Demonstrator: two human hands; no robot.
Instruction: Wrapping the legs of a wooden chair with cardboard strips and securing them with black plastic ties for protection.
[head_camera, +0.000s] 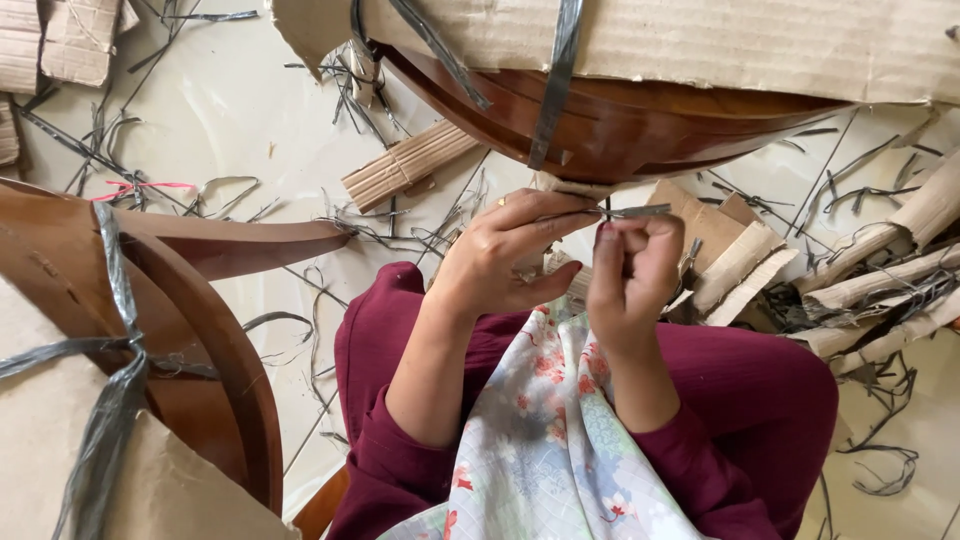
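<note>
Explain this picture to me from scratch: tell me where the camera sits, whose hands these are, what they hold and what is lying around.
There is no machine here. The single view comes from a camera worn on a person's head, looking down at their own two bare hands and lap. The left hand and the right hand pinch a thin grey plastic strap between their fingertips, each with a closed grip on it. Just above them is a curved brown wooden furniture piece partly wrapped in corrugated cardboard and bound with similar grey straps. Another curved wooden piece, also strapped, sits on the left. The pale floor is littered with cut strap ends and torn cardboard scraps. The person wears maroon sleeves and a floral cloth.
</note>
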